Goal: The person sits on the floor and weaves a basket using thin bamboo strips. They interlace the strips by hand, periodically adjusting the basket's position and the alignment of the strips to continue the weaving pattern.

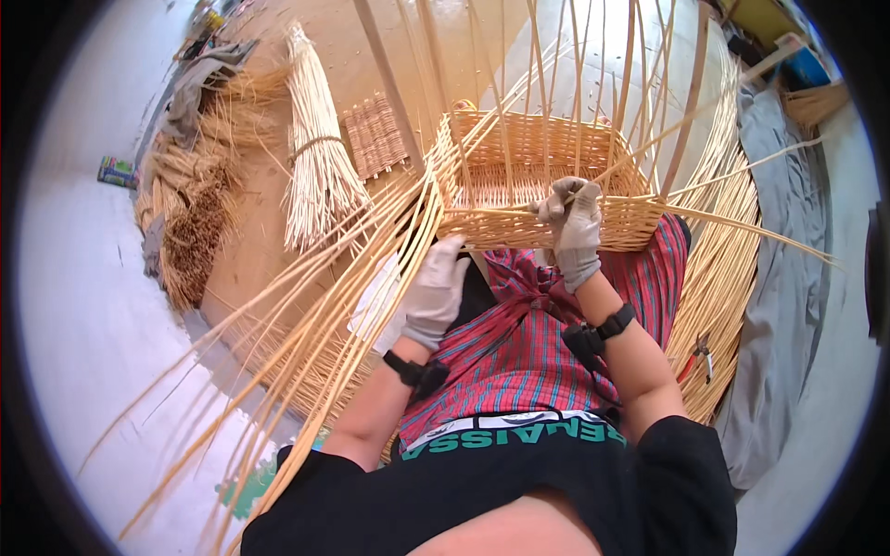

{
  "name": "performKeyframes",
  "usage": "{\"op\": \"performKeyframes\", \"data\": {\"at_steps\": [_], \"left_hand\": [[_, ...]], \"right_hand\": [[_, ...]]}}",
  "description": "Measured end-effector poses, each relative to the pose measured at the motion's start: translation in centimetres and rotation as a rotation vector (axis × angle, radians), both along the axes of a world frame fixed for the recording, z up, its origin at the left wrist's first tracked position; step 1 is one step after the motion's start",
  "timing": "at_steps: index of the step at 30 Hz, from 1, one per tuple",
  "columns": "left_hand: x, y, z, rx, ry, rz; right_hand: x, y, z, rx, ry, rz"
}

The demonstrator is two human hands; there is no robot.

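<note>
A rectangular wicker basket (547,230) rests on my lap, its tall upright stakes (579,79) rising from the walls. My right hand (575,222), in a pale work glove, is closed at the near rim, with thumb and fingers pinched on a willow rod (635,157) that slants up to the right. My left hand (438,289), gloved too, lies below the near left corner of the basket, its fingers stretched out toward the wall. Long loose rods (324,278) fan from that corner down to the left, passing beside the left hand. Both wrists carry black bands.
A tied bundle of peeled rods (320,157) lies left of the basket, beside a small woven panel (375,135). Brown bundles (190,204) line the left wall. More rods (728,269) spread on the right, with red-handled pliers (697,355) on them and a grey cloth (774,278) alongside.
</note>
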State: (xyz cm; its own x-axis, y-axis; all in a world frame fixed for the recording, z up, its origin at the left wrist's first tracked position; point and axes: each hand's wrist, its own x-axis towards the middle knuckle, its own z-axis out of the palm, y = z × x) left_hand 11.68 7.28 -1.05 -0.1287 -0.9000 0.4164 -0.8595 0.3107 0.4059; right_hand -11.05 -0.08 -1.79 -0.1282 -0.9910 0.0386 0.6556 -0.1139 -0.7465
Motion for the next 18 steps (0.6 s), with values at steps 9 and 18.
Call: {"op": "performKeyframes", "data": {"at_steps": [9, 18], "left_hand": [[-1.7, -6.8, -2.5, 0.378, 0.382, -0.003], [-2.9, -9.6, -3.9, 0.652, 0.775, 0.057]], "right_hand": [[-10.4, -1.1, -3.6, 0.21, 0.294, -0.112], [-4.8, -2.9, 2.1, -0.179, 0.514, -0.267]]}}
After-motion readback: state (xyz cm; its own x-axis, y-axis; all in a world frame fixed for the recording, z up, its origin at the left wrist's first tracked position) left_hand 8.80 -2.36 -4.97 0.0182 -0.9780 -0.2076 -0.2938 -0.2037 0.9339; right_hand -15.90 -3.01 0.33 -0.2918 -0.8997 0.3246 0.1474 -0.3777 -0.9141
